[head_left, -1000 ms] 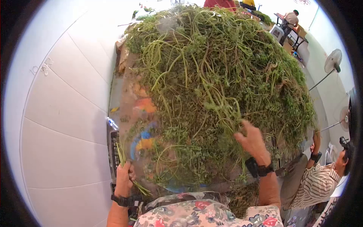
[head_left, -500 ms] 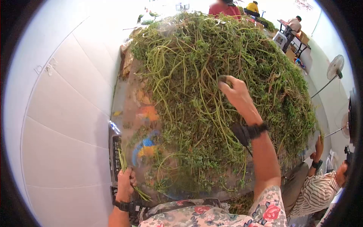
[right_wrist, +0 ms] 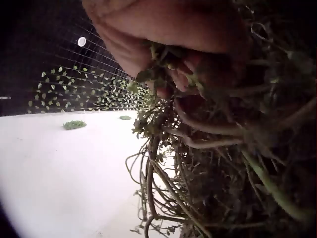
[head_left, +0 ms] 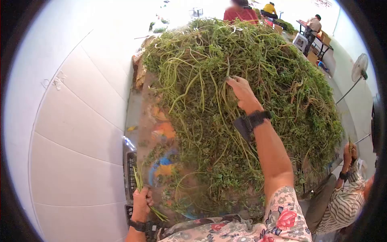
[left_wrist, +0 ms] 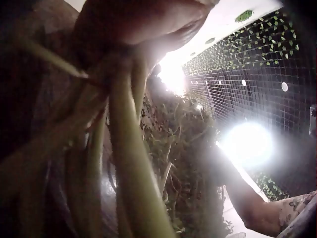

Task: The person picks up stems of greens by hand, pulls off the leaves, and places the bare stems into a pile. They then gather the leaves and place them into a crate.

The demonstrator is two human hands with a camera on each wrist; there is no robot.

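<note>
My left hand (head_left: 142, 203) curls closed round thin bunch (head_left: 138, 177) by table (head_left: 146, 109). My right hand (head_left: 243, 92), fingertips together, pinches sprig (right_wrist: 157, 69) on green pile (head_left: 282, 97). Tangling could snap sprig or drag neighbours; slackened left fingers could spill bunch.

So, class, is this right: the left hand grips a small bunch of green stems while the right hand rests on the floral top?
The right hand is misplaced: the head view shows it at the heap of leafy greens. The left hand does grip a small bunch of green stems.
</note>
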